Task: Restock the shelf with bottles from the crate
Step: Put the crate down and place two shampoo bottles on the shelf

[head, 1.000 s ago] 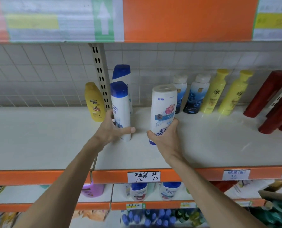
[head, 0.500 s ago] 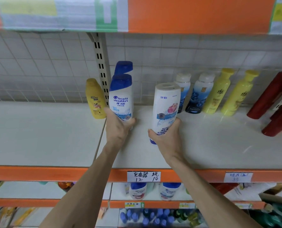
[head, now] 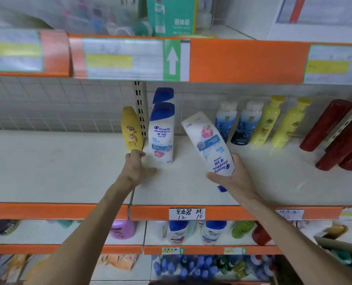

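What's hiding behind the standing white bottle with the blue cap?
A second bottle: just its blue cap peeks over the front bottle. Its body is covered.

Two slim forearms show, both bare along all the length that is seen. The left hand (head: 137, 168) and the right hand (head: 235, 177) are bare too — uncovered skin up to the lower edge of the view.

tilted white bottle (head: 209, 145): smooth plastic, soft sheen seen | red bottles (head: 325, 128): glossy plastic, highlights caught all over | shelf board (head: 58, 171): matt white, painted metal by the looks | orange edge strip (head: 243, 60): smooth, slightly shiny | price tag (head: 187, 214): plain matt paper
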### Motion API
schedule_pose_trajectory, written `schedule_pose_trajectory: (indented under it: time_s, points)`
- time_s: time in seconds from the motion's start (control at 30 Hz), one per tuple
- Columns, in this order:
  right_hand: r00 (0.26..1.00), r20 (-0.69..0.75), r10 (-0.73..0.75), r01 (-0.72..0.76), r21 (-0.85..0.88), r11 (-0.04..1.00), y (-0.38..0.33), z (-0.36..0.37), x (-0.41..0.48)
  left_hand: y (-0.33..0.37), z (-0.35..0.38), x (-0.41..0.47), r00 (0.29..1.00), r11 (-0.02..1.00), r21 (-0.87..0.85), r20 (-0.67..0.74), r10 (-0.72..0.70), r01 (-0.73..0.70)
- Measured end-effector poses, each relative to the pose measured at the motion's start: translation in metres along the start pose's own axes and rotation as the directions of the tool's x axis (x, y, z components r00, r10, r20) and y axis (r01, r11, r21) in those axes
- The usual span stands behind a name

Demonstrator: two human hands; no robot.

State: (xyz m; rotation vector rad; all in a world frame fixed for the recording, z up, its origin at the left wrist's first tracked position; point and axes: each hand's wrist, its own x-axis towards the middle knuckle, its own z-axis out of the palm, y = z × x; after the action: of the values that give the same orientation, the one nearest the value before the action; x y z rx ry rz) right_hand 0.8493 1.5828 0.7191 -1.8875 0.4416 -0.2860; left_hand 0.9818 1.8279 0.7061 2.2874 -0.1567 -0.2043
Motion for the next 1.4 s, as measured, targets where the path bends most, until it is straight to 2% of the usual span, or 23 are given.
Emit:
schedule_pose_trajectory:
  time_s: [0.17,0.27,0.37,0.47,0.67,0.83,0.93,1.07,1.4]
  points:
    - [0.998,0.058,-0.029,0.042,-0.231,0.972,-0.030,-0.041,-0.026,-0.017,-0.035,-0.021,1.000,0.999,0.031,-0.021,0.010,-0.009]
    - [0.999,0.035,-0.032,0.039,-0.247,0.968,-0.054,-0.051,-0.036,-0.026,-0.055,-0.032,0.999,0.999,0.035,-0.046,0.007,-0.005]
    - [0.995,0.013,-0.099,0.098,-0.296,0.950,-0.086,-0.050,-0.043,-0.035,-0.072,-0.042,0.999,0.998,0.058,-0.050,-0.014,0.017]
    - [0.985,0.068,-0.156,0.170,-0.353,0.920,-0.110,-0.035,-0.044,-0.047,-0.081,-0.053,0.999,0.993,0.120,-0.050,-0.011,0.017]
    - [0.967,0.175,-0.184,0.213,-0.170,0.962,-0.114,0.010,-0.038,-0.072,-0.089,-0.070,1.000,0.987,0.158,-0.021,-0.017,0.020]
    - [0.980,0.166,-0.108,0.098,0.066,0.993,-0.086,0.037,-0.026,-0.077,-0.089,-0.070,0.999,0.990,0.140,-0.031,0.019,-0.014]
    - [0.979,0.203,-0.015,0.003,0.062,0.998,-0.053,0.043,-0.024,-0.080,-0.088,-0.069,0.999,0.987,0.160,-0.022,0.034,-0.030]
    - [0.966,0.259,0.025,-0.041,0.057,0.998,-0.032,0.061,-0.018,-0.084,-0.090,-0.066,0.999,0.984,0.177,-0.019,0.028,-0.024]
    - [0.897,0.439,-0.050,0.005,0.104,0.995,-0.044,0.112,-0.011,-0.091,-0.090,-0.063,1.000,0.980,0.201,0.006,0.006,-0.007]
